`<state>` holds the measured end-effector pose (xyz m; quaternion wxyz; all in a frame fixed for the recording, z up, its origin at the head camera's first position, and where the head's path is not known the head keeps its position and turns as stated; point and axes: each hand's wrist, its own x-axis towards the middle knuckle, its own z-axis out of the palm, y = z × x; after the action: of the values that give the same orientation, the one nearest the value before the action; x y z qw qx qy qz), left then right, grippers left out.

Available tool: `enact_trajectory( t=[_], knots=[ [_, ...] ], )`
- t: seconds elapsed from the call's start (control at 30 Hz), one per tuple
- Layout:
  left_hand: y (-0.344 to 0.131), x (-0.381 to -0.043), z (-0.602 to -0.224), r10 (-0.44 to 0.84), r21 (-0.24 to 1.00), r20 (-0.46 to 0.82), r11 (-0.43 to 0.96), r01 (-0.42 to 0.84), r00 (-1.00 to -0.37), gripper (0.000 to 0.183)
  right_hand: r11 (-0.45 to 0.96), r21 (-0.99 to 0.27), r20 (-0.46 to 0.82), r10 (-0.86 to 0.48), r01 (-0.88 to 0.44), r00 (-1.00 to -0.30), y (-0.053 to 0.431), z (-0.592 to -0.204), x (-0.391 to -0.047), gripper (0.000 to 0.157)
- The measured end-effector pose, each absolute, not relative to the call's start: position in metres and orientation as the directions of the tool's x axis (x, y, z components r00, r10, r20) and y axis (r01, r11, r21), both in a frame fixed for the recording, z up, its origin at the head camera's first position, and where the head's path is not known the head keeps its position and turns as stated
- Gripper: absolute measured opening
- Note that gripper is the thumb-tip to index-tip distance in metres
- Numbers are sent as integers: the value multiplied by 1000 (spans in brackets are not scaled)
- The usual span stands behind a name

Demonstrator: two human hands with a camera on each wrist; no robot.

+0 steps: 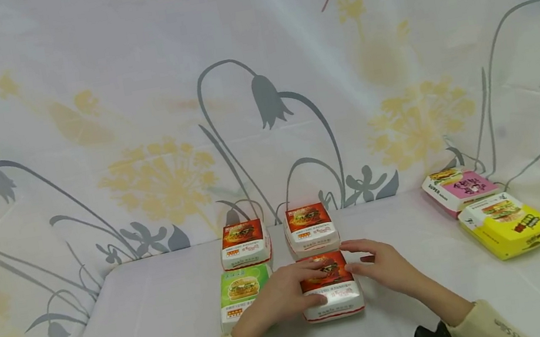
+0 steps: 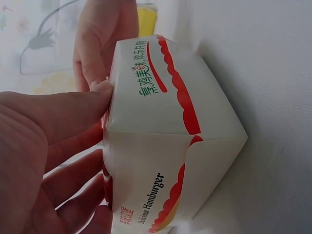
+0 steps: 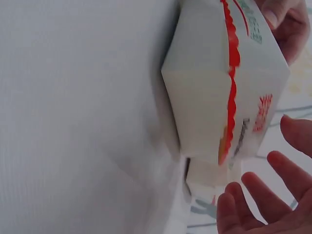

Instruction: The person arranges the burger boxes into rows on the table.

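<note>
A white hamburger box with a red top (image 1: 342, 295) sits near the front of the table, under both hands. My left hand (image 1: 283, 296) rests on its top from the left, fingers loosely bent, the thumb along the near top edge. In the left wrist view the thumb touches the upper edge of that burger box (image 2: 151, 114). On the box's right side is my right hand (image 1: 385, 268), fingers spread and relaxed. The right wrist view shows the right hand's fingers (image 3: 263, 197) apart from the box wall (image 3: 204, 92), holding nothing.
Behind stand two more red-topped burger boxes (image 1: 311, 232) side by side. A green burger box (image 1: 237, 293) lies left, partly hidden by the left forearm. Far right are a pink box (image 1: 466, 187) and a yellow box (image 1: 512, 223). A flowered cloth (image 1: 288, 147) hangs behind the table.
</note>
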<state>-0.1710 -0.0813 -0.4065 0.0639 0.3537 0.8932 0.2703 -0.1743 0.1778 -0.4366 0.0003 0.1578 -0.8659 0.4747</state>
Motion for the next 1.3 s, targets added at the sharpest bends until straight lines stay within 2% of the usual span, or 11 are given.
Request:
enact_trajectory(
  t=[0.17,0.63,0.8,1.0,1.07,1.3],
  knots=[
    [-80,-170,-406,653,535,58,619,576,-755,46,533,-798,172,-247,-281,-954,196,-427,-179,46],
    [-80,-172,-408,648,528,76,619,582,-758,45,577,-795,160,-101,-189,-982,280,-395,-208,58],
    [-81,-170,-405,639,539,61,625,564,-767,45,624,-760,202,-39,-181,-979,309,-390,-215,54],
    [-81,-169,-405,635,552,49,626,551,-771,45,702,-682,260,-31,-206,-965,347,-385,-225,44],
    [-81,-168,-405,637,556,47,623,550,-769,45,726,-663,236,-27,-181,-971,361,-380,-227,44],
    [-80,-168,-409,639,557,44,622,550,-768,46,804,-594,6,8,3,-1000,407,-356,-232,57]
  ],
)
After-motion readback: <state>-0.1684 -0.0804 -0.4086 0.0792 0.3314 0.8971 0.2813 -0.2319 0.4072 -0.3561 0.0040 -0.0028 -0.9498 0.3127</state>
